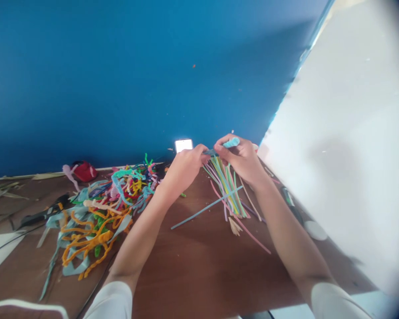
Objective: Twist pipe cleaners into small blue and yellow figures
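Note:
My left hand (185, 166) and my right hand (242, 160) are close together above the far part of the table, fingers pinched. Between them they hold a light blue pipe cleaner (232, 142), its thick fuzzy end sticking out past my right fingers. A darker, thinner part spans the gap between my fingertips; its detail is blurred. Just below my hands lies a bundle of pastel pipe cleaners (232, 190). A single blue pipe cleaner (199, 212) crosses that bundle at a slant, and a pink one (252, 235) stretches toward the near right.
A tangled heap of coloured pipe cleaners and ribbon (103, 212) covers the left of the brown table (186, 274). A lit phone (184, 145) leans by the blue wall. Left are a red item (84, 171) and a black tool (44, 212); a white disc (315, 230) lies right.

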Demonstrator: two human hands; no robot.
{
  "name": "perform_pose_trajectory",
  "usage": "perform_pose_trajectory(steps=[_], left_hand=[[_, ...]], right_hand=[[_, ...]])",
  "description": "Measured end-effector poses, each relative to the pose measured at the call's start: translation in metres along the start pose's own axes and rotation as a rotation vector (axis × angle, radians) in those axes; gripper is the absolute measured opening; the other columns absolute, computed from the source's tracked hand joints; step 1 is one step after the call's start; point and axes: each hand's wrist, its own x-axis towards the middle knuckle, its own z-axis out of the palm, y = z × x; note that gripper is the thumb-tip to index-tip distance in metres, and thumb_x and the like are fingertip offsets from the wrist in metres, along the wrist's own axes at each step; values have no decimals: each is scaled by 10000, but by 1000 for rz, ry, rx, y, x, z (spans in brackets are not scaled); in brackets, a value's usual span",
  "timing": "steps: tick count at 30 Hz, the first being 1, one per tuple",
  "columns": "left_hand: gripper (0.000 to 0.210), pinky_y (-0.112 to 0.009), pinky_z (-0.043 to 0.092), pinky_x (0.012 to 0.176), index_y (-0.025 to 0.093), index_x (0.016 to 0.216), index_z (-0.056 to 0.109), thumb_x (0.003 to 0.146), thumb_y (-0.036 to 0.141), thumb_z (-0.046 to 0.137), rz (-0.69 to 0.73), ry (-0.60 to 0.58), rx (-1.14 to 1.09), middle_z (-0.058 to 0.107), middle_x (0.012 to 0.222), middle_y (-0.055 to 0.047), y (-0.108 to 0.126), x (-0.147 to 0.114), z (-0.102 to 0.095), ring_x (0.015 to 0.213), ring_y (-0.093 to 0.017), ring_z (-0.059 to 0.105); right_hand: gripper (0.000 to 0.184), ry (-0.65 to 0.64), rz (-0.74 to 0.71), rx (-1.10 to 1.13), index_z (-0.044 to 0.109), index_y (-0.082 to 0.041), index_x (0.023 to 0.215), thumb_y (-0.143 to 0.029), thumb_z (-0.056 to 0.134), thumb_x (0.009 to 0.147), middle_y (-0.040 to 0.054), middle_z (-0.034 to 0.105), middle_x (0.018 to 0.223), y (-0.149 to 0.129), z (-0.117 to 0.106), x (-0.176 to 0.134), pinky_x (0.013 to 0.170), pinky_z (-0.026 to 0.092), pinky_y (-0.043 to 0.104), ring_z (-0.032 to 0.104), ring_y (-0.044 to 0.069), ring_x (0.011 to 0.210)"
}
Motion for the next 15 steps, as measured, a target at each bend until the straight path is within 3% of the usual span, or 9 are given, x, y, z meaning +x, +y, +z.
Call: perform_pose_trajectory(steps=[7,12,15], left_hand=[[356,-244,476,751,164,925,643,981,298,318,14,-63,-375,737,880,-57,7,-3,-1,807,-148,675],[392,-248,438,678,156,779,626,977,289,315,-25,-88,-281,712,737,-41,3,-2,-9,685,-139,630],[351,-243,406,658,157,814,644,967,283,354,16,-128,-220,707,752,-33,-1,-1,-13,655,-126,592]], right_hand=[[281,81,-14,-9,618,-201,814,-478,631,858,-38,498,566,-2,-4,-1,499,353,254,456,87,497],[358,-92,27,-11,637,-212,843,-566,661,796,-39,464,562,-3,-5,-4,461,313,255,421,91,491],[397,-114,29,-14,642,-214,854,-604,656,777,-36,461,578,-4,-4,-5,459,307,255,413,90,498]])
